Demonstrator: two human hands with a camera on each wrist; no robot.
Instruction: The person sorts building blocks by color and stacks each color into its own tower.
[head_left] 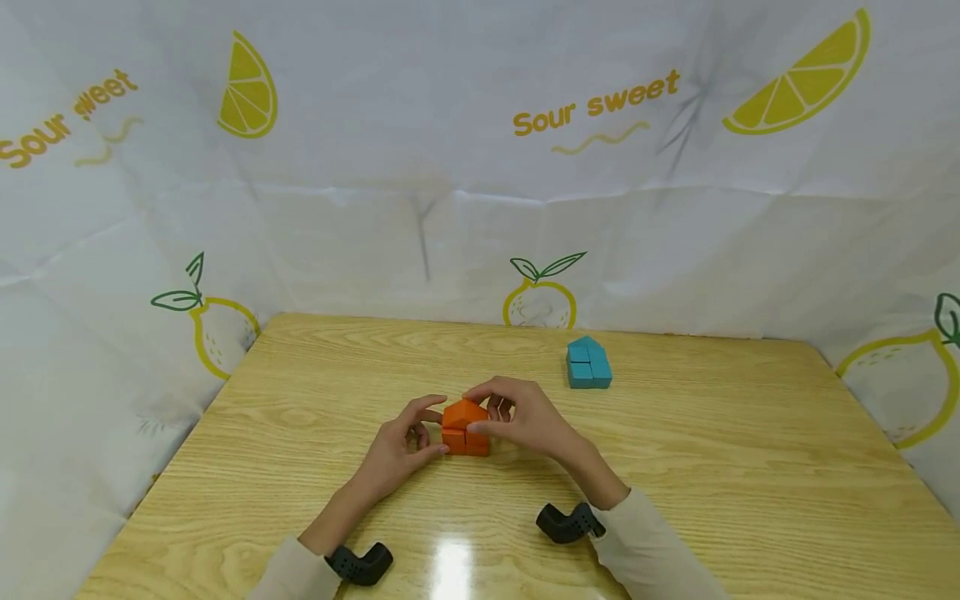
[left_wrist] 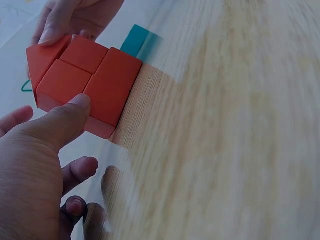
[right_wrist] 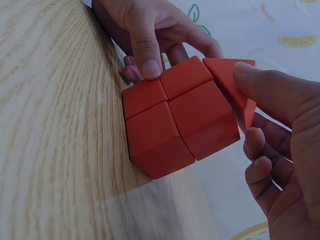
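Head view, wooden table (head_left: pixel 712 433), printed sheet (head_left: pixel 420 92); left hand (head_left: pixel 392 452), right hand (head_left: pixel 531 417) gripping orange blocks (head_left: pixel 454 438)

head view faces forward-down; wrist close-ups share orange blocks (left_wrist: pixel 96 81)

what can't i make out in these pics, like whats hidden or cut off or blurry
- Head view: part of the right side of the orange blocks, covered by the right hand.
- Left wrist view: most of the blue blocks, behind the orange blocks.
- Left wrist view: part of the left hand, cut off by the left edge.
- Right wrist view: the background's orange print, too small and blurred to read.
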